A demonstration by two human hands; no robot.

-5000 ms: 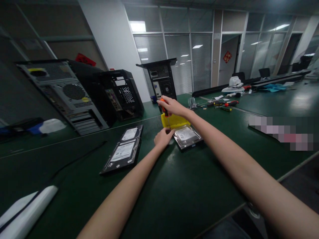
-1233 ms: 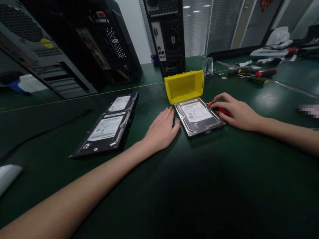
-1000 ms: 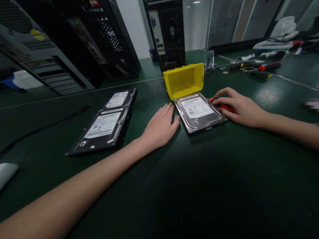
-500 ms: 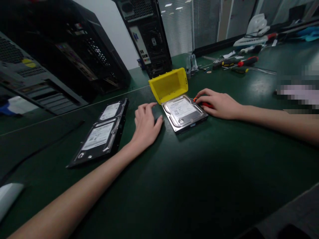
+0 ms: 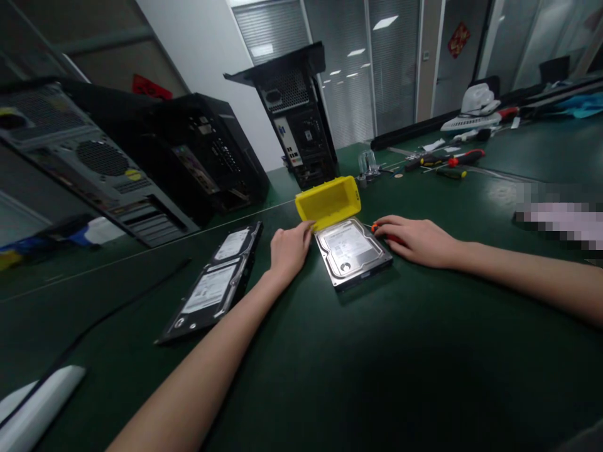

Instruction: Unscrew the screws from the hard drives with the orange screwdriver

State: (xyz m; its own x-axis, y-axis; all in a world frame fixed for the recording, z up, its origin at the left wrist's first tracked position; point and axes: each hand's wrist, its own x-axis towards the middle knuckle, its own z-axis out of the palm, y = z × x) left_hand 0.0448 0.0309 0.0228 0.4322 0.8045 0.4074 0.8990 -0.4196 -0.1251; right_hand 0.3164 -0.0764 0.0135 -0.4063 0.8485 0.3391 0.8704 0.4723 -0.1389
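Note:
My left hand is at the lower left corner of a yellow plastic bin, its fingertips drawn together on the bin's edge. The bin lies on its side with its opening facing me. Right in front of it, a hard disk drive lies flat, label up. To the right of the drive, my right hand rests on the table with its fingers closed over a screwdriver with a red handle, mostly hidden under the palm. Left of my left hand, two more hard drives lie end to end.
Computer towers stand along the back and left. Several hand tools lie at the back right, near a clear plastic cup. A black cable runs along the left, over a white object.
The view has tipped upward. My left hand has moved forward from beside the drive to the bin's corner, and its spread fingers have come together. My right hand stays over the screwdriver.

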